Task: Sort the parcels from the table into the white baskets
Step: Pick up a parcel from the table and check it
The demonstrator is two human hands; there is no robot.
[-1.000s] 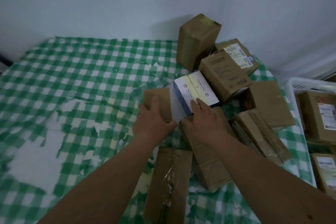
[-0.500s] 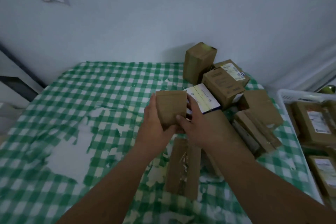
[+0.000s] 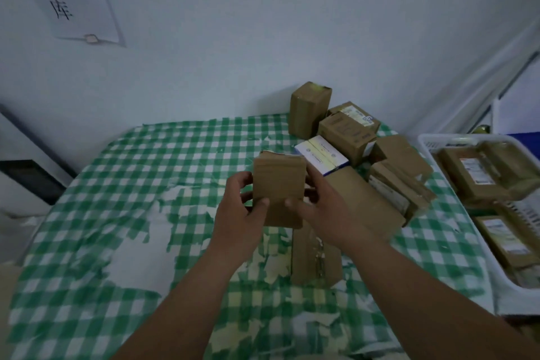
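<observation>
Parcels are what this job turns on, and one small brown parcel point(image 3: 279, 191) has just come up off the green-checked tablecloth point(image 3: 152, 161). A second ago it lay flat on the cloth at the near edge of the heap, with the left hand laid over it and the right hand resting on a box beside it. Now both hands have it, raised upright in front of the person, clear of the table. The left hand point(image 3: 238, 213) grips its left edge, thumb across the front face and fingers curled behind. The right hand point(image 3: 318, 210) holds the right edge the same way, thumb tip pressed on the lower front.

Behind and to the right of the lifted parcel the heap of boxes is as it was: a blue and white carton point(image 3: 321, 155), a tall brown box point(image 3: 309, 108) standing on end near the wall, several more brown boxes leaning against each other, and one long taped box point(image 3: 315, 257) lying nearest the person.

At the far right, beside the table, stands a white basket point(image 3: 426, 143) already holding labelled parcels.

My reading is that the pick-up is done and the person is checking the parcel, perhaps for a label, before choosing a basket. Carrying it across to the right would come next, and most of the heap is yet to be sorted.
</observation>
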